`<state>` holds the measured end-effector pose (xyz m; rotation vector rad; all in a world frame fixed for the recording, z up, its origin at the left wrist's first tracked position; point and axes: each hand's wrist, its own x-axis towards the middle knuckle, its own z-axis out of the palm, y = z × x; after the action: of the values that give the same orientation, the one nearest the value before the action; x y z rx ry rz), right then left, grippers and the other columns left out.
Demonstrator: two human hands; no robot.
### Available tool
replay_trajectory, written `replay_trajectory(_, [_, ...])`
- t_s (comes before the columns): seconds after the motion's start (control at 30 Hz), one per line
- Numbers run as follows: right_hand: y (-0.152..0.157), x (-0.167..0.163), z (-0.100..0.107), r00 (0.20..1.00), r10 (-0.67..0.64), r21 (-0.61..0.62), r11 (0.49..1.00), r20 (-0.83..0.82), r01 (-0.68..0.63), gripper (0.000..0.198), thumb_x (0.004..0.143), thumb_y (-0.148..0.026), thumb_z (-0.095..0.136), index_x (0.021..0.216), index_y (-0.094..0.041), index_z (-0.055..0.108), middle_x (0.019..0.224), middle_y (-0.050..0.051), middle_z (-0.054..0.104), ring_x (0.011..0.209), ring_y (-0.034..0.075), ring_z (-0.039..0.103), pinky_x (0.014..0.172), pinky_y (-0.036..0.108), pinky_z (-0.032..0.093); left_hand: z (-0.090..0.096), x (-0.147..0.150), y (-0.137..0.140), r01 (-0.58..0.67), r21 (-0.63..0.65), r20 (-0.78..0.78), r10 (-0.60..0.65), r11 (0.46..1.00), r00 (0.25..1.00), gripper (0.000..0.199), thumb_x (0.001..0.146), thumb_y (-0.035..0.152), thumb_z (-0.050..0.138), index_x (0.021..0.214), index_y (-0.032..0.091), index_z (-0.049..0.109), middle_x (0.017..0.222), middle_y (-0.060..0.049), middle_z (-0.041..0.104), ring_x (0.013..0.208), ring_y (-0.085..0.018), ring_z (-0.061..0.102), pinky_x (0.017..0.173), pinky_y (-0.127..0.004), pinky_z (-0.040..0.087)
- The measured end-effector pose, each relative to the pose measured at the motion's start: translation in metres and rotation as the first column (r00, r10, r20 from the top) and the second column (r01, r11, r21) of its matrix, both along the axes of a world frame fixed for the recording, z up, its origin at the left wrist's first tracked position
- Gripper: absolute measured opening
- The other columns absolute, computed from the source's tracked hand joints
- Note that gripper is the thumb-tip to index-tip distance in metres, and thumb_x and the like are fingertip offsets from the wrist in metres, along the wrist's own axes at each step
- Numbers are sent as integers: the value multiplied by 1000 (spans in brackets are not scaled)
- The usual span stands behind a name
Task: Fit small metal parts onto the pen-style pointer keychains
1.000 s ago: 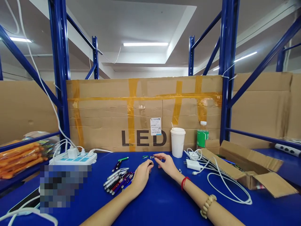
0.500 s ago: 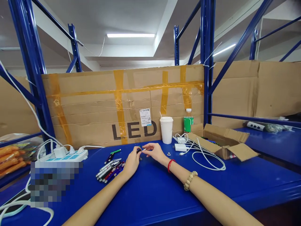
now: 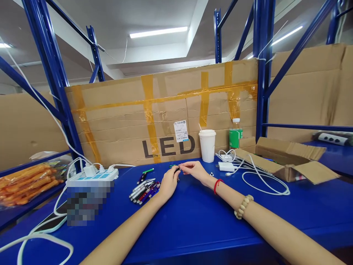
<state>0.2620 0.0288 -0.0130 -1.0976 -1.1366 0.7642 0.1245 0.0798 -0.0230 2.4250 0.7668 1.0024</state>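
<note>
My left hand [image 3: 168, 183] is closed round a small dark pen-like piece [image 3: 177, 169], most of it hidden by the fingers. From the right, my right hand [image 3: 196, 171] meets it with thumb and fingers pinched at the piece's end; what lies in that pinch is too small to make out. Left of my left hand is a pile of pens [image 3: 143, 192] in silver, black, red and purple. A green pen-like piece [image 3: 148, 170] lies just behind the pile. One small shiny metal part [image 3: 211, 174] rests on the blue table beyond my right wrist.
A white paper cup [image 3: 207, 146] with a straw and a green-labelled bottle [image 3: 235, 137] stand at the back. White cables and a charger [image 3: 226, 166] lie beside an open cardboard box [image 3: 286, 162]. On the left are a power strip [image 3: 93, 177] and a phone [image 3: 52, 222].
The camera view has turned and tilted, so the scene sits farther right in the picture. Both hands stay together at the small piece, with little visible change in their grip.
</note>
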Motion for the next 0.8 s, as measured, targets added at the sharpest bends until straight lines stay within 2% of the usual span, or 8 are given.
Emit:
replay_trajectory(0.1, [-1,3,-1,1000,-9,-29,1000,8,9,37,51,-34,77,78,-10,70,69,4,65,57,8,55,61,22,48,1,-1,-3,49,8,11,-49,999,999,31,86,32,32,107,25,54,86,-1,64,77,-11,57,77,-22,44])
replay_trajectory(0.17, [-1,3,-3,1000,-14,-45,999,11,15,37,51,-35,77,77,-10,69,72,5,65,57,7,54,59,21,48,1,-2,-3,64,3,12,-64,998,998,30,85,31,33,104,26,56,87,0,64,78,-11,57,78,-22,43])
replay_trajectory(0.3, [1,0,-5,999,-33,-36,999,40,34,38,55,-38,74,81,-11,70,84,7,66,62,8,56,59,21,48,0,-1,0,15,-20,30,-14,1000,999,31,85,31,33,106,26,56,95,-1,64,82,-12,58,79,-23,43])
replay_trajectory(0.47, [0,2,-1,992,18,-10,1000,126,-17,38,59,-34,72,91,-15,70,92,7,66,71,10,57,53,17,46,-2,0,5,-53,-36,34,54,998,998,34,86,34,29,108,26,54,85,-1,65,75,-12,57,69,-21,42])
replay_trajectory(0.63, [-2,7,0,981,27,-6,1000,192,-26,34,62,-33,69,91,-14,70,90,6,66,66,8,54,49,16,43,-3,0,5,-42,-36,11,43,998,999,33,85,35,30,105,26,55,89,0,64,77,-12,56,68,-21,40])
replay_trajectory(0.8, [0,10,-4,975,-4,16,1000,221,0,37,61,-34,70,90,-13,69,79,5,66,56,6,49,44,15,36,-1,-1,4,-12,-21,-10,12,1000,1000,31,86,35,29,101,26,55,82,1,63,71,-11,55,65,-20,37])
